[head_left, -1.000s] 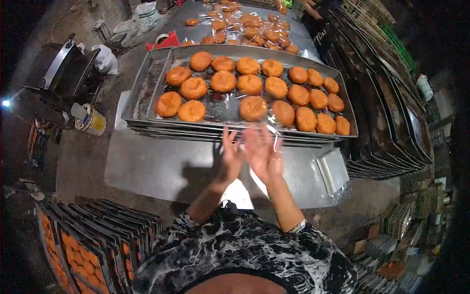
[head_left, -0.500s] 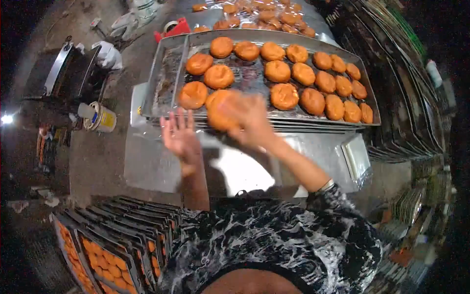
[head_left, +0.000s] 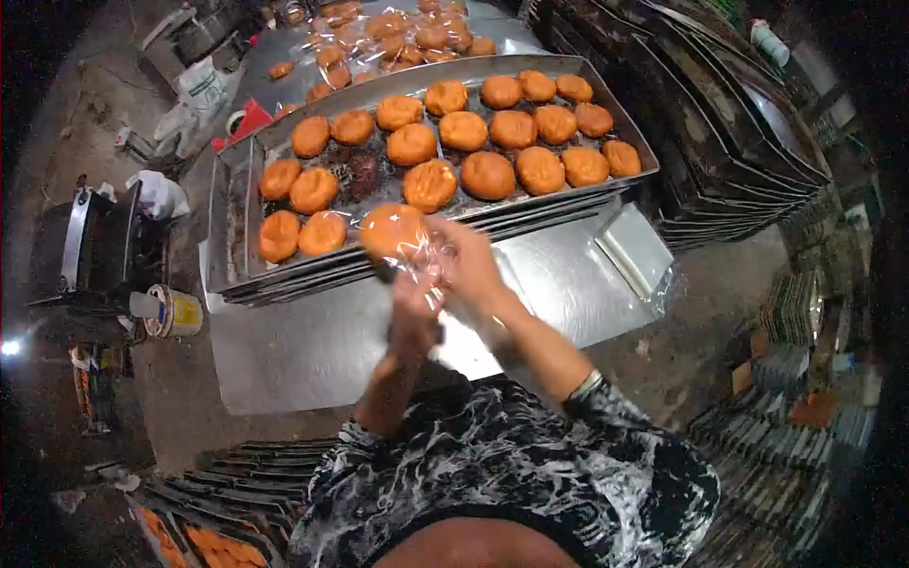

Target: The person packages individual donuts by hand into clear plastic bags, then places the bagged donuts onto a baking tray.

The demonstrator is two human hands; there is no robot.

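A round orange-brown bun (head_left: 391, 230) in shiny clear plastic is held in front of me at the near edge of the baking tray (head_left: 223, 227). My left hand (head_left: 414, 310) is closed below the bun, on the lower part of its plastic bag. From the right, my right hand (head_left: 469, 268) grips the bag beside the bun; its fingers are partly blurred. Loose buns (head_left: 430, 185) stand in rows on the dark tray just beyond my hands.
Bagged buns (head_left: 388, 43) lie on the metal table behind the tray. A pile of clear bags (head_left: 636, 251) sits on the metal tabletop (head_left: 303, 350) at right. Stacked dark trays (head_left: 720, 133) rise at the far right. Racked trays (head_left: 237, 473) stand near left, and a bucket (head_left: 180, 312) is on the floor.
My right hand has lifted a bun off the tray, and the bun is now in clear plastic. My open left hand has come across to the right and closed on the bag. The view has turned.
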